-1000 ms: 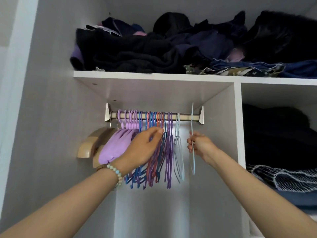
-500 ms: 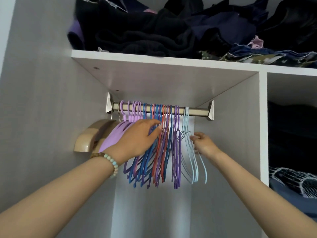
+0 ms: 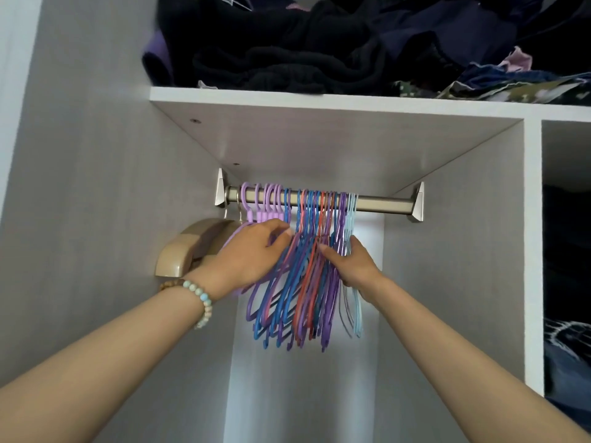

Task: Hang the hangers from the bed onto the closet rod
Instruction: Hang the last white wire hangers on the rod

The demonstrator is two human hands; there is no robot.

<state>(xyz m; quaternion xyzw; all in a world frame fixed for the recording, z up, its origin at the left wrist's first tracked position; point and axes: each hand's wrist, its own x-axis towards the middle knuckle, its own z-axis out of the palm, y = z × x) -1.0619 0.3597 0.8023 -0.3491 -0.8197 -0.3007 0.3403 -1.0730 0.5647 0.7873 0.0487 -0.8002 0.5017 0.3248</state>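
Note:
Several thin hangers (image 3: 300,295) in lilac, blue, red and purple hang bunched on the left half of the metal closet rod (image 3: 383,204). Three pale blue hangers (image 3: 355,314) hang at the bunch's right end. My left hand (image 3: 252,257) lies against the lilac and blue hangers on the left side, fingers loosely bent, gripping nothing. My right hand (image 3: 351,266) pinches the purple and pale blue hangers just under their hooks, thumb on their left and fingers on their right.
Two thick beige hangers (image 3: 182,251) hang at the rod's far left, against the closet wall. A white shelf (image 3: 319,102) above carries piled dark clothes. A white divider (image 3: 532,251) bounds the bay on the right; folded clothes lie beyond it.
The pale blue hanger from my right hand now hangs on the rod. My right hand moved left and closed on the right end of the bunch. The view tilted down and closer.

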